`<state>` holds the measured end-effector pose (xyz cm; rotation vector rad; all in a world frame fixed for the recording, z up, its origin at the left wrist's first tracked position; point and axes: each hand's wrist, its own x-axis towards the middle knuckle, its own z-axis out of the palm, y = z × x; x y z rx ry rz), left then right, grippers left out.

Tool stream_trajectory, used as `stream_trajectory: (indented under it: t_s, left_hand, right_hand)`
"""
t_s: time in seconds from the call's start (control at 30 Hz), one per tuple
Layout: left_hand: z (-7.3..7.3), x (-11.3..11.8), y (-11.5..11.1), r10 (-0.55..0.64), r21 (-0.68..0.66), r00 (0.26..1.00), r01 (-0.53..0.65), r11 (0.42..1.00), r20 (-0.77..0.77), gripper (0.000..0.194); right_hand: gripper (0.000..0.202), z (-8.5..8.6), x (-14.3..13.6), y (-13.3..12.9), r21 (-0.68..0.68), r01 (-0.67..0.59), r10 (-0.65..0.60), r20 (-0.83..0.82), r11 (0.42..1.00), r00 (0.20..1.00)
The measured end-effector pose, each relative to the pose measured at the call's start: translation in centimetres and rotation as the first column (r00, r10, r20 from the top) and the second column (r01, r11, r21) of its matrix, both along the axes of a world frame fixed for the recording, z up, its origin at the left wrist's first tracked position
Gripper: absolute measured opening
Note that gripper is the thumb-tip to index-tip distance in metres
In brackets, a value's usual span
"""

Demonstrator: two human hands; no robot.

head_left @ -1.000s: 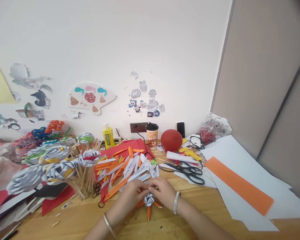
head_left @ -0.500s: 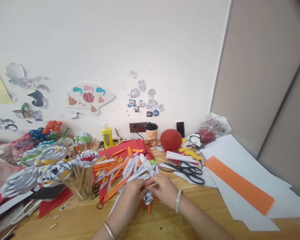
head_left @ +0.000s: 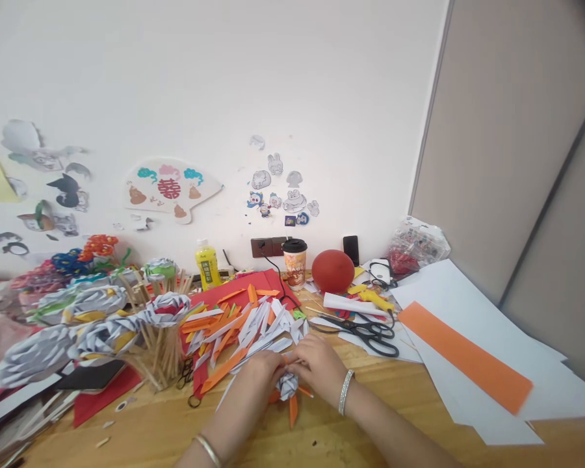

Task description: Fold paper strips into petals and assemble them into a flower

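Observation:
A paper flower [head_left: 287,386] with a folded white middle and orange pointed strips faces me, low over the front of the table. My left hand [head_left: 262,372] closes on its left side, fingers bent. From the right, my right hand [head_left: 318,364] pinches its upper edge, fingertips close to those of the left. An orange strip [head_left: 293,412] sticks out below the white middle. The fingertips hide the flower's back. Just beyond my hands lies a pile of folded white and orange paper strips [head_left: 258,325].
Black scissors [head_left: 370,335], a yellow glue gun [head_left: 376,299] and a red balloon [head_left: 333,272] are at the back right. White sheets [head_left: 448,364] carry an orange strip of paper [head_left: 468,359]. Finished paper flowers [head_left: 104,335] on sticks stand left. A cup [head_left: 295,265] and bottle [head_left: 207,265] stand behind.
A thin wooden stick seen between my fingertips earlier no longer shows clearly. My right hand has shifted slightly left and up, and more of the flower's orange strips show. The view has shifted slightly.

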<state>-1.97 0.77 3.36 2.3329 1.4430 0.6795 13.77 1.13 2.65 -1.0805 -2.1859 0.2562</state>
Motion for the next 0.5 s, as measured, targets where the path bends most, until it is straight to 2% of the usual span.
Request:
stream_trajectory:
  t_s: [0.17, 0.33, 0.43, 0.5]
  left_hand:
    - [0.9, -0.3, -1.0, 0.068, 0.116, 0.991, -0.055, 0.992, -0.113, 0.025]
    - [1.0, -0.5, -1.3, 0.034, 0.18, 0.998, -0.025, 0.983, -0.046, 0.025]
    - [0.8, -0.8, -1.3, -0.011, 0.256, 0.999, 0.003, 0.967, 0.03, 0.024]
    - [0.6, -1.1, -1.4, -0.06, 0.319, 0.994, 0.029, 0.947, 0.087, 0.023]
  right_hand:
    - [0.007, 0.7, 1.4, 0.5, 0.043, 0.089, -0.084, -0.103, 0.995, 0.991]
    - [0.015, 0.7, 3.4, 1.7, 0.048, 0.308, -0.304, -0.083, 0.95, 0.949]
    - [0.019, -0.2, 3.5, 2.2, -0.024, 0.292, -0.293, -0.124, 0.956, 0.948]
    - [0.018, -1.0, 3.0, 2.4, -0.116, 0.194, -0.214, -0.198, 0.974, 0.957]
